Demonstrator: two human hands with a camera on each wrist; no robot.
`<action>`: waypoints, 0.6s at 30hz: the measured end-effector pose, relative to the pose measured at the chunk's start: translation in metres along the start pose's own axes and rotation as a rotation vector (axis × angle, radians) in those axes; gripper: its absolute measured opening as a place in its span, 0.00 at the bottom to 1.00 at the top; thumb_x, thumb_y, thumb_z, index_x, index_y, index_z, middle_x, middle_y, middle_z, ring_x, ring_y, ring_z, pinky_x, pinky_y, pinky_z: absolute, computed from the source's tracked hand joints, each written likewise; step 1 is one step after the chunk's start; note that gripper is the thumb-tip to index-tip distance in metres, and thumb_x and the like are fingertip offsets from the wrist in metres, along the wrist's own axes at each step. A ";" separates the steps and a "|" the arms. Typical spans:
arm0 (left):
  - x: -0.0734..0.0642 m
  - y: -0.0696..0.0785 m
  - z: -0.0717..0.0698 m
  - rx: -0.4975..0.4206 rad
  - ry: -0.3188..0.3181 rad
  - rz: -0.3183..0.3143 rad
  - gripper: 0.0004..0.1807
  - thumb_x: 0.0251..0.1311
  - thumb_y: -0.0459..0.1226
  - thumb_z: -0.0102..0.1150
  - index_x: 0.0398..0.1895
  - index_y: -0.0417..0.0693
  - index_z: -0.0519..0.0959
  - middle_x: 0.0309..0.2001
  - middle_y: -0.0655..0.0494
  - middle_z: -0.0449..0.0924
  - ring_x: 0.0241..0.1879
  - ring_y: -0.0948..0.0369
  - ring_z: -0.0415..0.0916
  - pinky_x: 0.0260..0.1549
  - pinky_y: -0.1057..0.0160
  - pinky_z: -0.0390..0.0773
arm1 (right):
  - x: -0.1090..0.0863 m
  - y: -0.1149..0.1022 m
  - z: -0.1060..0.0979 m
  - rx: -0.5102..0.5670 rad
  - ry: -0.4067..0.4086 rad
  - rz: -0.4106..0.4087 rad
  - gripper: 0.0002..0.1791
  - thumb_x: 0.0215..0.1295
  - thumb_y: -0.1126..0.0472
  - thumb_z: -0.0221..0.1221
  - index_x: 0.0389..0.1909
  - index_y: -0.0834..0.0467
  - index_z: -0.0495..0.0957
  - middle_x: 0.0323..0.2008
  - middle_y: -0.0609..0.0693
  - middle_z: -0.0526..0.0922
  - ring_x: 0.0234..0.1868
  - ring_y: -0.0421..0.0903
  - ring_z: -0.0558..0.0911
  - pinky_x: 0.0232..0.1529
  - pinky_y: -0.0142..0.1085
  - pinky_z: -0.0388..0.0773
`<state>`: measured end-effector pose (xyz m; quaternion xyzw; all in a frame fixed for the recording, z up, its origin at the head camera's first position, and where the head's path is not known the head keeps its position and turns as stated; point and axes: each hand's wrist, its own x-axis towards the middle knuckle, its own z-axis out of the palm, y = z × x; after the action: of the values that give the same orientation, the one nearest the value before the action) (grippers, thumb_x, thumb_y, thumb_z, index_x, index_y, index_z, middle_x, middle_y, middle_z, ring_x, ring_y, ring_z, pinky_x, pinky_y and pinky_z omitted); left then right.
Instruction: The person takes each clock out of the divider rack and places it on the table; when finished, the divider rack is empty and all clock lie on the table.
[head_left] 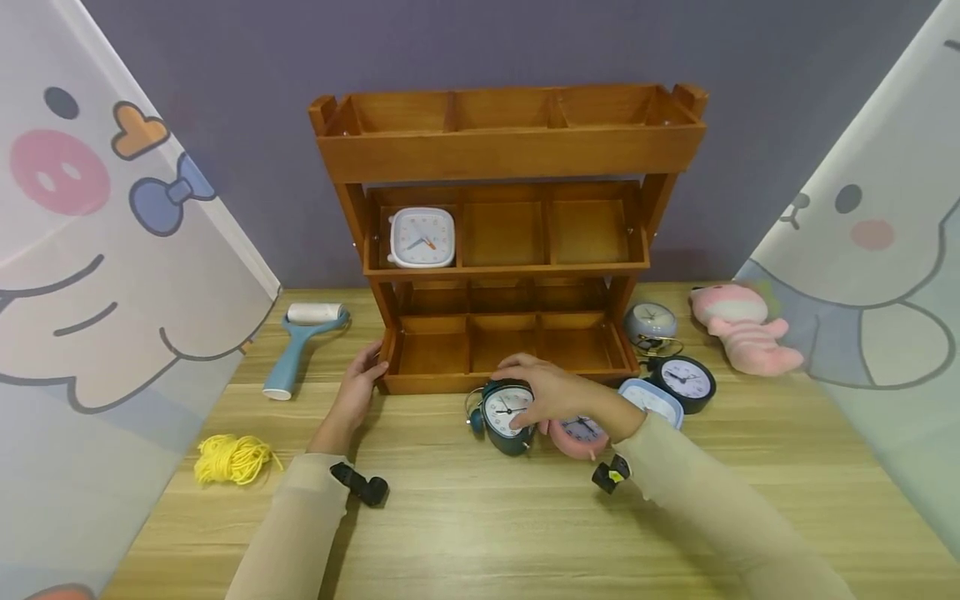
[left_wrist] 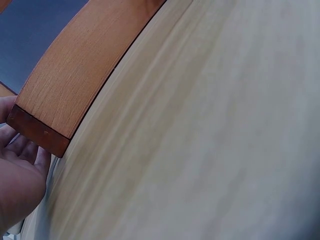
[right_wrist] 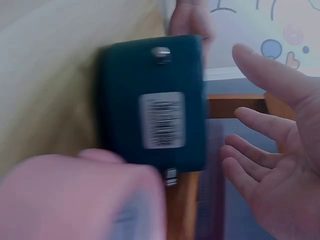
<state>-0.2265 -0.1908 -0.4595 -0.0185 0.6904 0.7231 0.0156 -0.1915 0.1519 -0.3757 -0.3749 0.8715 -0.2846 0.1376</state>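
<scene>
My left hand (head_left: 356,393) grips the lower left front corner of a brown wooden shelf rack (head_left: 510,154), thumb on one side of the board and fingers on the other in the left wrist view. Over a dark green twin-bell alarm clock (head_left: 501,417) hovers my right hand (head_left: 553,388), its thumb and fingers spread. The right wrist view shows a gap between those fingers and the clock's green underside (right_wrist: 125,100), which bears a barcode label. Partly under my right wrist is a pink alarm clock (head_left: 573,437). A white square clock (head_left: 422,237) stands in the middle tier's left compartment.
Right of the rack are a light blue clock (head_left: 660,403), a black round clock (head_left: 684,382), a grey-blue clock (head_left: 651,323) and a pink plush toy (head_left: 742,327). On the left lie a blue lint roller (head_left: 296,354) and a yellow cord bundle (head_left: 232,459).
</scene>
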 end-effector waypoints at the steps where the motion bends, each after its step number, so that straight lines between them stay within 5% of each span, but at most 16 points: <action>1: 0.000 0.000 0.000 -0.001 0.001 0.001 0.29 0.72 0.25 0.42 0.74 0.33 0.51 0.72 0.38 0.52 0.68 0.49 0.52 0.66 0.56 0.57 | 0.002 -0.003 -0.003 -0.008 0.011 -0.009 0.40 0.52 0.55 0.73 0.66 0.60 0.71 0.66 0.58 0.64 0.63 0.57 0.67 0.60 0.52 0.67; 6: 0.000 0.001 0.000 0.006 -0.004 0.001 0.29 0.72 0.25 0.42 0.74 0.32 0.51 0.72 0.38 0.51 0.69 0.49 0.52 0.66 0.55 0.57 | 0.017 -0.019 -0.019 -0.058 0.099 -0.036 0.37 0.54 0.55 0.72 0.65 0.60 0.72 0.66 0.57 0.66 0.64 0.57 0.67 0.62 0.51 0.66; 18: -0.001 -0.001 -0.001 0.014 -0.002 0.006 0.30 0.72 0.25 0.41 0.75 0.32 0.50 0.72 0.36 0.52 0.68 0.48 0.51 0.65 0.57 0.58 | 0.074 -0.065 -0.054 0.043 0.499 -0.028 0.33 0.57 0.56 0.71 0.64 0.58 0.74 0.64 0.53 0.69 0.56 0.54 0.74 0.58 0.43 0.72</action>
<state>-0.2259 -0.1915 -0.4603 -0.0156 0.6953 0.7184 0.0145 -0.2290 0.0831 -0.2960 -0.3021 0.8669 -0.3888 -0.0778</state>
